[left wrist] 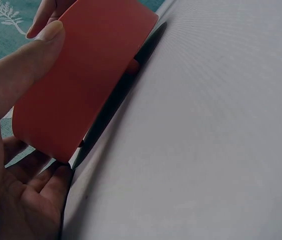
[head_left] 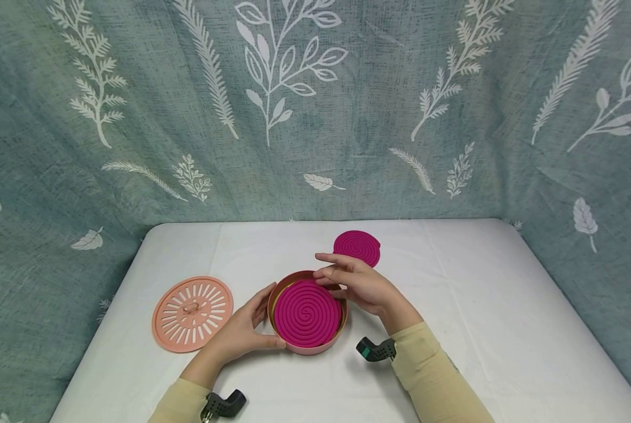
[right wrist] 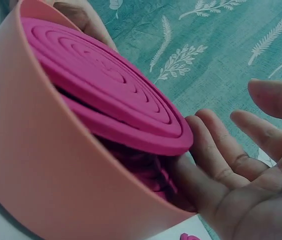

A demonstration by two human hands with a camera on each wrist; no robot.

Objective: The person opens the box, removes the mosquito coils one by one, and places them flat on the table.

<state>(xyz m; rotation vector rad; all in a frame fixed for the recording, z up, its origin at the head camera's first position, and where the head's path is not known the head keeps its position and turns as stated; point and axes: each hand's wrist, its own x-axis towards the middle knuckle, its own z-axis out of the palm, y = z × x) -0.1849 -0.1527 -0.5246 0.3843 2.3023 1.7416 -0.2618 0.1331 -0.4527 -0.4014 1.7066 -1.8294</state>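
A salmon-coloured round mosquito coil holder (head_left: pixel 315 351) stands near the middle of the table. My left hand (head_left: pixel 249 329) grips its left side, thumb in front and fingers round the back; the left wrist view shows the holder's outer wall (left wrist: pixel 81 85). A magenta mosquito coil (head_left: pixel 306 314) lies at the holder's mouth. Seen from the right wrist, this coil (right wrist: pixel 111 85) tilts, one edge raised above the rim. My right hand (head_left: pixel 360 285) pinches that edge, thumb under it inside the holder and fingertips against the rim of the coil. The other right fingers stretch out free.
To the left, a slotted salmon lid (head_left: pixel 192 329) with a small loop on top lies flat. Another magenta coil (head_left: pixel 356 247) lies behind my right hand. A patterned green cloth (head_left: pixel 315 164) hangs beyond the white table's (head_left: pixel 485 329) back edge.
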